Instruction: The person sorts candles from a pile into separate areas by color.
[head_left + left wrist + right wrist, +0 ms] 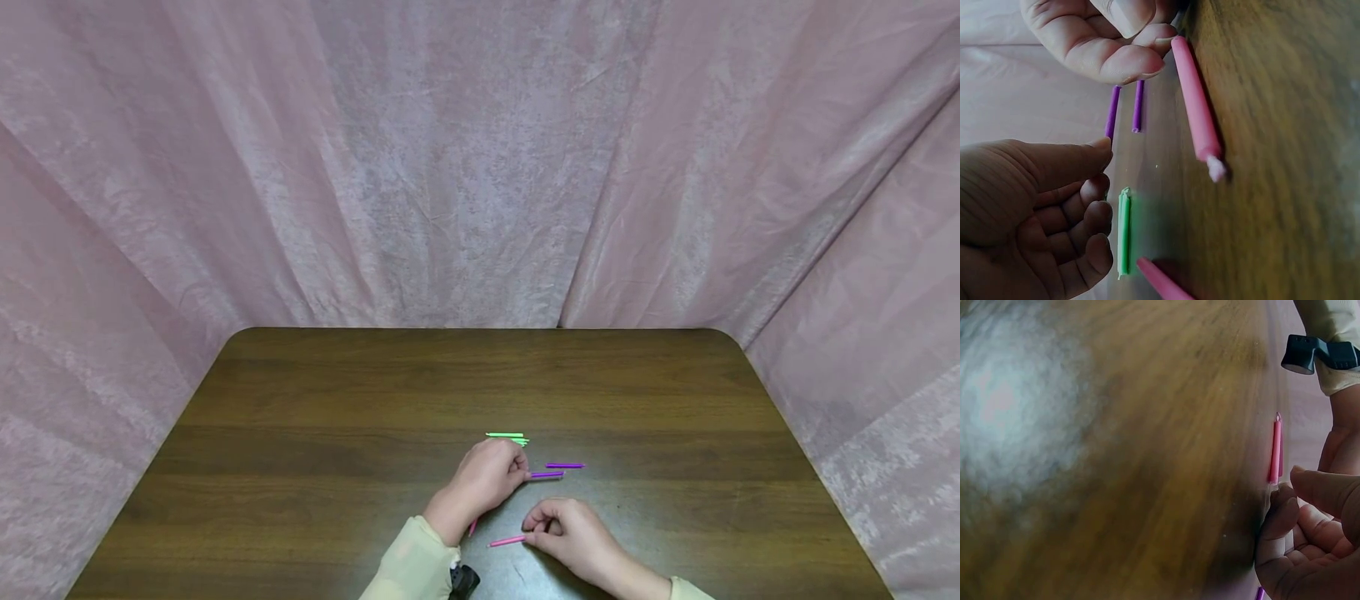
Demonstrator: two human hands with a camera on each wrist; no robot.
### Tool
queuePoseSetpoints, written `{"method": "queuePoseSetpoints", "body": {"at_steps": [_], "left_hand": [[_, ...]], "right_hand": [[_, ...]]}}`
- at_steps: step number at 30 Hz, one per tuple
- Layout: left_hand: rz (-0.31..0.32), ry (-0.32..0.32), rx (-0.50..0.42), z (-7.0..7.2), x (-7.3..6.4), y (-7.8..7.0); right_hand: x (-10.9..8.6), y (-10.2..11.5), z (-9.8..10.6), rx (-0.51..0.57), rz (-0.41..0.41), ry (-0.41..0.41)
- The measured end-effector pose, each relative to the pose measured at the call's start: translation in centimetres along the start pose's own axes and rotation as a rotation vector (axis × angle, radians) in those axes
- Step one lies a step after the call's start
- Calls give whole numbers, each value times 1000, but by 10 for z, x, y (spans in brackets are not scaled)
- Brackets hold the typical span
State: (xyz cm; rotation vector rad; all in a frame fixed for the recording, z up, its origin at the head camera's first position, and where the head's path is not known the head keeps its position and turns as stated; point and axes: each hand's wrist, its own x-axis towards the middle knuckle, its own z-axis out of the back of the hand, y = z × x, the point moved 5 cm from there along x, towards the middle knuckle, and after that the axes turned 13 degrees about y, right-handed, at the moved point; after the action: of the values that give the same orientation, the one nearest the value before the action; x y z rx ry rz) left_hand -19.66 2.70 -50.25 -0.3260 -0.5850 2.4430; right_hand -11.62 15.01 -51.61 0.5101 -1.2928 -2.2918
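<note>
My left hand (487, 475) reaches over the table and pinches one end of a purple candle (547, 475) between thumb and fingertips. A second purple candle (566, 466) lies just beyond it, roughly parallel. Nearer the front, my right hand (573, 537) has its thumb and fingertips at one end of a thin pink candle (507, 542), whose wick end points left. In the left wrist view this pink candle (1197, 103) lies low along the wood. Another pink candle (472, 527) is partly hidden by my left wrist.
Green candles (506, 435) lie side by side just beyond my left hand. The brown wooden table (300, 400) runs back to a pink curtain (480, 167). A black wrist camera (463, 581) sits at my left sleeve.
</note>
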Motion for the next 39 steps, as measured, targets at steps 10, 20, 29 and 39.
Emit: {"method": "queuePoseSetpoints", "body": {"at_steps": [10, 20, 29, 39], "left_hand": [[-2, 9, -5, -4, 7, -3], [-2, 4, 8, -6, 12, -8], [-23, -10, 52, -7, 19, -16], [-1, 4, 75, -10, 24, -19]], "right_hand": [[-1, 0, 0, -23, 4, -10], [0, 1, 0, -32, 6, -18], [1, 1, 0, -71, 2, -13], [1, 1, 0, -105, -2, -6]]}}
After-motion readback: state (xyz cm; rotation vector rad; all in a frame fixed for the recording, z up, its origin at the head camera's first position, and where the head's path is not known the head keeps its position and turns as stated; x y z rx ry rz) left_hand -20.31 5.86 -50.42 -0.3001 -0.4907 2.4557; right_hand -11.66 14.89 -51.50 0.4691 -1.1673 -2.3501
